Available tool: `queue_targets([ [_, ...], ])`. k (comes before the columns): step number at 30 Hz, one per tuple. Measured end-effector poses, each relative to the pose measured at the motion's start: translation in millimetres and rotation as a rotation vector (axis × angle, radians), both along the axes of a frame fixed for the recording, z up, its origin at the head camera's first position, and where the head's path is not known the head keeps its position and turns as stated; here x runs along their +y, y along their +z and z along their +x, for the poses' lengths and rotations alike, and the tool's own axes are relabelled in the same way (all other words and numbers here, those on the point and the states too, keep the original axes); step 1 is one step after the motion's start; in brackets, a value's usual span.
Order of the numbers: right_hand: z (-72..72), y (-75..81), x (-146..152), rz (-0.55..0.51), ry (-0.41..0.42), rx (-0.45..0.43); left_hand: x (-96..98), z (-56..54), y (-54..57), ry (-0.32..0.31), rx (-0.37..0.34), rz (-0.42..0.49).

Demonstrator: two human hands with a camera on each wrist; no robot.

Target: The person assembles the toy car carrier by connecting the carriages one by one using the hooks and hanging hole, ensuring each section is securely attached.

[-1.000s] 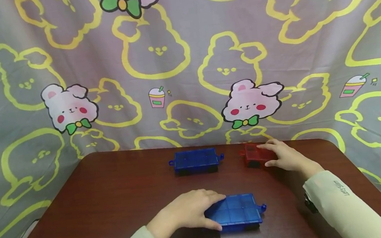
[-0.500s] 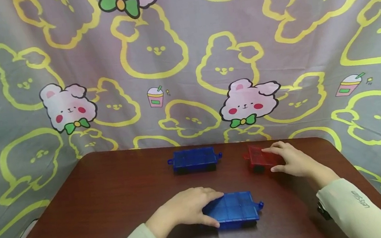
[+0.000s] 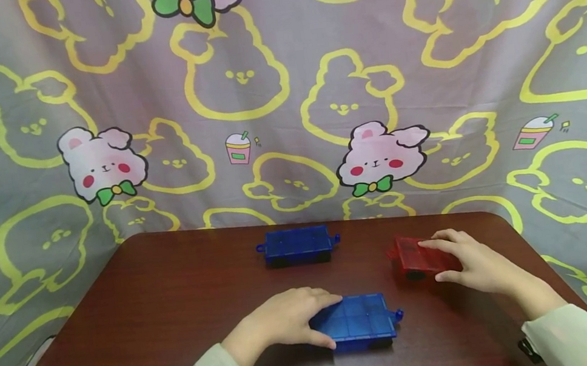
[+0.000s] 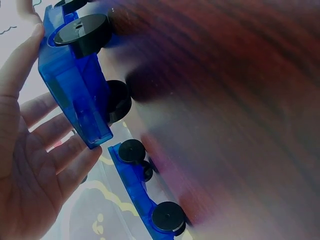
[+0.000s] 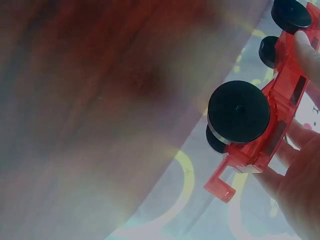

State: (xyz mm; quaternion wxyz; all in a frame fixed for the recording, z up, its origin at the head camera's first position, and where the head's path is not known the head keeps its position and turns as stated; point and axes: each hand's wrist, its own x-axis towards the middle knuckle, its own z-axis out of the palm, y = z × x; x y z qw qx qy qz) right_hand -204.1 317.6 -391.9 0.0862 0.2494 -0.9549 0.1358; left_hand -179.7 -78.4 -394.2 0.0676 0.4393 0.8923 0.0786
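Note:
Near the front of the table, my left hand (image 3: 283, 318) grips the left end of a blue see-through toy train wagon (image 3: 362, 316), thumb on the near side and fingers across the far side. The wagon's hook points right, and its black wheels (image 4: 82, 35) are at the tabletop in the left wrist view. Over to the right, my right hand (image 3: 476, 263) holds a red see-through toy wagon (image 3: 415, 255) by its sides. The right wrist view shows this wagon's black wheels (image 5: 239, 112) and its hook (image 5: 220, 187); my palm covers part of its right end in the head view.
A second blue wagon (image 3: 297, 243) stands at the back middle of the brown table (image 3: 177, 307), a loop at its left end and a hook at its right. A grey curtain (image 3: 277, 136) with yellow rabbit outlines hangs right behind the table.
My right hand has brought the red wagon from the back edge toward me and a little to the right. My left hand stays on the near blue wagon, almost unmoved.

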Motion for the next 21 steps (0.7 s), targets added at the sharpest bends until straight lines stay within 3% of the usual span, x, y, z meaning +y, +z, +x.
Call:
queue_targets([
  [15, 47.4, -5.4, 1, 0.015, 0.064, 0.138, -0.3, 0.3, 0.6, 0.002, -0.015, 0.005],
  [21, 59.6, -5.6, 0, 0.008, 0.043, 0.068, -0.4, 0.9, 1.5, 0.009, -0.024, -0.007],
])
